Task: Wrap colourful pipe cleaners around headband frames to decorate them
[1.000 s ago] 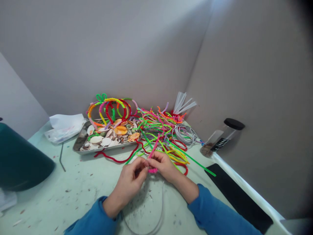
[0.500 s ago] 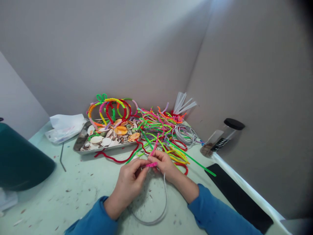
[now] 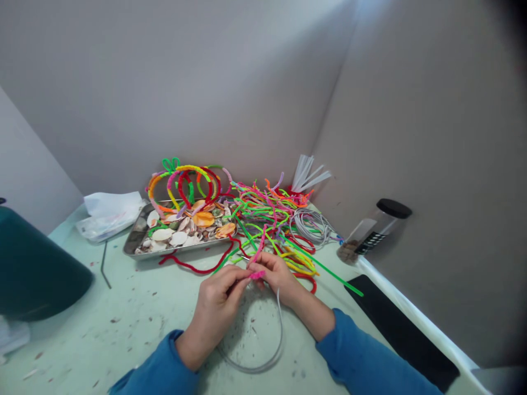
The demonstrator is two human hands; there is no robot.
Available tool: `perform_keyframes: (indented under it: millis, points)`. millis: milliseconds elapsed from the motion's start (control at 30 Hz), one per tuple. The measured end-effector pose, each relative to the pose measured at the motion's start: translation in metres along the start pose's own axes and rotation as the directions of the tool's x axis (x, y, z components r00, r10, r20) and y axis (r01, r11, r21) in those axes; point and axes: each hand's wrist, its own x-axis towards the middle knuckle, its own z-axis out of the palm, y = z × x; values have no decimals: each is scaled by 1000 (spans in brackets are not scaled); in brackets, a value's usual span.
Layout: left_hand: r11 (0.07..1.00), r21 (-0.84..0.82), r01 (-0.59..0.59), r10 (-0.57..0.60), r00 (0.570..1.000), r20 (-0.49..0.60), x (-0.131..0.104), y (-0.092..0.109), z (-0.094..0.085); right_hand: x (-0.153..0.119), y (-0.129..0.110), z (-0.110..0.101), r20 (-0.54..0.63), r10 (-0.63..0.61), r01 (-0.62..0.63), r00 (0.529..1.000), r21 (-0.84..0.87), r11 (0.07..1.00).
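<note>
My left hand (image 3: 220,299) is closed in a pinch on a thin grey hoop (image 3: 280,332), right beside a short stretch wound in pink. The hoop's bare part curves down over the table below both hands. Between the thumb and fingers of my right hand (image 3: 282,277) is a fuzzy pink pipe cleaner (image 3: 262,244), its free end pointing up and away. A slim metal tip (image 3: 242,256) pokes out by the right fingertips; what it belongs to is hidden. The two hands nearly touch at the pink winding.
Behind the hands stands a metal tray (image 3: 181,253) of shells, with colourful wrapped hoops (image 3: 193,167) over it. Loose pipe cleaners (image 3: 263,203) pile to its right, near a grey wire coil (image 3: 315,227). A clear jar (image 3: 374,230), black strip (image 3: 403,329) and dark green container (image 3: 37,269) flank the table.
My left fingertips and the pink winding have shifted slightly up and to the right. The hoop's lower curve has risen a little. Both hands keep their grip.
</note>
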Motion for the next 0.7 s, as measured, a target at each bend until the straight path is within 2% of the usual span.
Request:
perform_keyframes:
  millis: [333,433,500,567,700]
  points:
    - [998,-36,49,-50,998,-23,0,3,-1,0,5,-5,20,-41,41,999,18,999]
    - [994,-60,88,-91,995,-43,-1,1,0,0,4,-4,8,-27,27,1000,27,999]
    - [983,-92,156,-161,985,-58,-1,-2,2,-1,3,-4,-3,-20,20,1000,23,1000]
    - [950,-152,272,-285,956,-71,-1,-5,3,-2,2,-2,-15,-23,23,1000,-4,1000]
    - [823,-312,475,-509,860,-32,2,-12,5,-3,-3,2,-3,-40,40,999,-60,997]
